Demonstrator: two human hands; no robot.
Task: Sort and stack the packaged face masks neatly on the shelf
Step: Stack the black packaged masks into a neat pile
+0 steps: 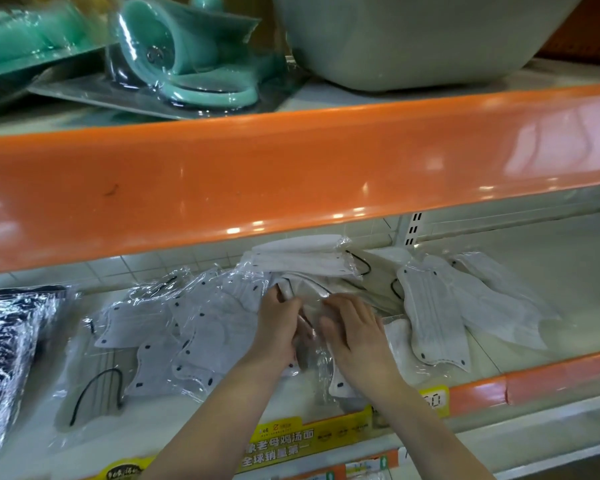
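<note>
Several packaged white face masks in clear plastic lie scattered across the lower shelf (pixel 520 265). A loose pile of mask packs (pixel 174 334) spreads to the left, a small stack (pixel 302 254) sits at the back middle, and more mask packs (pixel 433 313) lie to the right. My left hand (pixel 277 327) has its fingers curled round a clear mask pack (pixel 305 351) in the middle. My right hand (pixel 354 327) lies on the same pack, fingers bent over it. What is under my hands is hidden.
A wide orange shelf edge (pixel 291 174) hangs just above the masks. Dark patterned packs (pixel 7 348) sit at the far left. Teal items in plastic (pixel 174 57) and a grey basin (pixel 412 39) stand on the upper shelf. Yellow price labels (pixel 291 441) line the front rail.
</note>
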